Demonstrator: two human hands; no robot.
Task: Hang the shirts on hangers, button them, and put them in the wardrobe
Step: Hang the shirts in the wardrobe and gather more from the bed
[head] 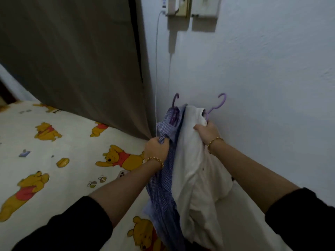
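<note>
Two shirts hang on purple hangers in front of me, close to the wall. My left hand (157,149) grips the blue checked shirt (165,178) near its shoulder; that shirt's purple hanger hook (175,100) sticks up above the collar. My right hand (205,132) grips the white shirt (196,182) near its collar, beside a second purple hanger (218,104). Both shirts droop down toward the bed's edge. I cannot tell whether their buttons are fastened.
A bed with a cream bear-print sheet (68,160) fills the left. A grey-brown curtain (72,55) hangs behind it. The pale wall (262,87) is right of the shirts, with a socket and charger (174,6) and a white cable (157,69) running down.
</note>
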